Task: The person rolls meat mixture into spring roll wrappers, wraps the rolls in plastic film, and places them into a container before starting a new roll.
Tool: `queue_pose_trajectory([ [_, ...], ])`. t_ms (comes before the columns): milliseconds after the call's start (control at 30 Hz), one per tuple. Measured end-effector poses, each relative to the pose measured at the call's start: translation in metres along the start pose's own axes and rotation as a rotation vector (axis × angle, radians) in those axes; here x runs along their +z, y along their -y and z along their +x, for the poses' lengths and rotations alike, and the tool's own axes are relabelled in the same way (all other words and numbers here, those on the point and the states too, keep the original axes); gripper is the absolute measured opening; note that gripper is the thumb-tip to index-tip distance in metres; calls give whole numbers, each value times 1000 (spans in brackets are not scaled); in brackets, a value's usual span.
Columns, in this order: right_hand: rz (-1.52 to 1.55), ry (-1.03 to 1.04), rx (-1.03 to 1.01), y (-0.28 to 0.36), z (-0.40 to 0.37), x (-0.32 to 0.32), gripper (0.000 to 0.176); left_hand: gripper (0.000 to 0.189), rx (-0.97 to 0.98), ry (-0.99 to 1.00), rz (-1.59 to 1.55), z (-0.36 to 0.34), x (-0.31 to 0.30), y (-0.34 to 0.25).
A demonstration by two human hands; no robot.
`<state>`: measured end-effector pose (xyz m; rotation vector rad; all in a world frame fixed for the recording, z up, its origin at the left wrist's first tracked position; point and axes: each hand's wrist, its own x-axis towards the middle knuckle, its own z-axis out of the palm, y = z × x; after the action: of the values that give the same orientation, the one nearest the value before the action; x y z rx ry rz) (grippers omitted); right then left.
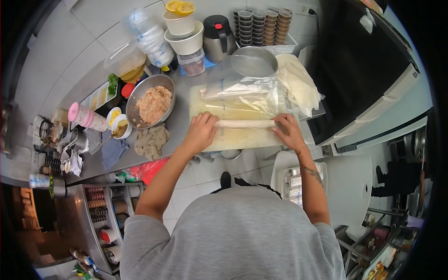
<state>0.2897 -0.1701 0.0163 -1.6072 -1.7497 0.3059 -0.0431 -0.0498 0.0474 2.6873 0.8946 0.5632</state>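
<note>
A long, pale, thin-skinned roll [245, 123] lies crosswise near the front of a yellowish cutting board [247, 140]. My left hand [202, 130] is closed at its left end, fingers bent over the tip. At the opposite end, the fingers and thumb of my right hand [288, 130] pinch the roll. Just behind it, a clear plastic sheet [252, 95] covers the rear of the board, with pale rolls partly visible beneath. Left of the board, a steel bowl [132, 106] holds a pinkish minced mixture [153, 103]. A pale, soft, folded sheet [298, 81] lies at the right.
A round metal lid or tray [255, 61], steel jug [218, 39] and stacked lidded cups [259, 28] stand behind the board. Cloths [151, 141] and small bowls [122, 128] are at left. A white bin [280, 172] with wrapped packs sits below right.
</note>
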Motion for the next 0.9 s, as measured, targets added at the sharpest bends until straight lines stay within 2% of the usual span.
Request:
queue_pose_trajectory([
  [133,67,-15,67,9,2,-2,40,24,125,-13,-55,-24,11,-8],
  [300,-102,-39,15,17,2,4,37,11,151,-125,-4,-25,30,-4],
  [500,-170,-59,20,13,0,9,36,11,-23,-133,-100,-18,22,-8],
  [600,-214,-96,3,23,3,9,36,15,-112,-216,-148,-7,17,-8],
  [700,-267,-145,-58,37,7,18,34,22,66,-211,-5,10,11,-11],
  [800,-247,-122,-31,36,10,28,32,24,49,-91,48,11,24,-4],
  [900,-224,-130,-23,30,10,32,29,24,32,-94,113,9,31,-3],
])
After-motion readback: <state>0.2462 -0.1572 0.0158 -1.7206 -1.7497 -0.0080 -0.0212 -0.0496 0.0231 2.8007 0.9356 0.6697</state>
